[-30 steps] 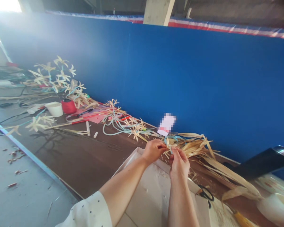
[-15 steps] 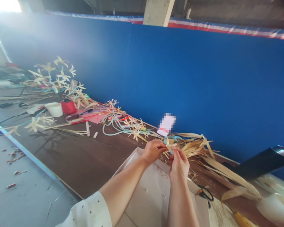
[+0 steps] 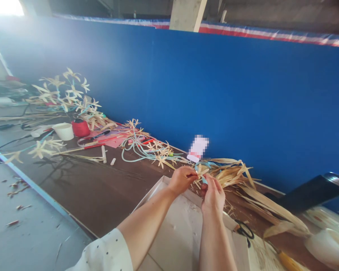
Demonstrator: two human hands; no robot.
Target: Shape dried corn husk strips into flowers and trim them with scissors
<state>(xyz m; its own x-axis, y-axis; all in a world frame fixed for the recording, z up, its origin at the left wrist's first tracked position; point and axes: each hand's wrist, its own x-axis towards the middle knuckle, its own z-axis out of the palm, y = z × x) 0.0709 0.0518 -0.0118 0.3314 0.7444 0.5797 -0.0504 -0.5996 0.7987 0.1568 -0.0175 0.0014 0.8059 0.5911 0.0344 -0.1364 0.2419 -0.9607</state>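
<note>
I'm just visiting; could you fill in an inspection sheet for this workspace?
Surface: brown tabletop, with pale scraps beside the right hand.
Work pieces: pale flower, held; dried strips just beyond.
Clutter: round red item and white cup, farther left.
Hands: left hand and right hand close together, pinching the flower; exact grip too small to tell.
Cables: dark cable, far left.
Surroundings: blue partition behind; striped banner along its top.

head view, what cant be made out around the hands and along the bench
All in the head view:
Pale piece at the left hand and right hand: small and partly covered by them, so its full shape is hidden.
White card: pixelated, nothing readable.
Yellow handle: cut off by the bottom edge.
White rounded thing: blurred, kind unclear.
Far-left clutter: lost in haze and blur.
</note>
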